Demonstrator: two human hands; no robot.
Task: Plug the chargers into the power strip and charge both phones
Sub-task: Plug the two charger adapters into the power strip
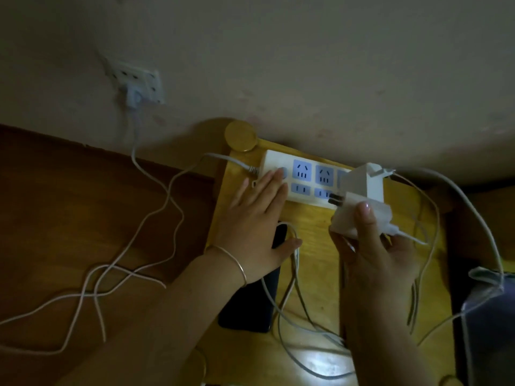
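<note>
In the head view, the left hand lay flat, fingers spread, pressing the power strip to the bench. The right hand clenched a charger, prongs just beside a lower socket. It looked light, rigid, best gripped by its body.

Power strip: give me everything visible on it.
The power strip is a white, plastic-looking bar with blue socket faces in two rows, lying flat on the yellow wooden table against the wall. A grey cord leaves its left end. The left hand presses flat on that end. One white charger stands plugged in at its right; the right hand holds a second charger, prongs at the lower row.
</note>
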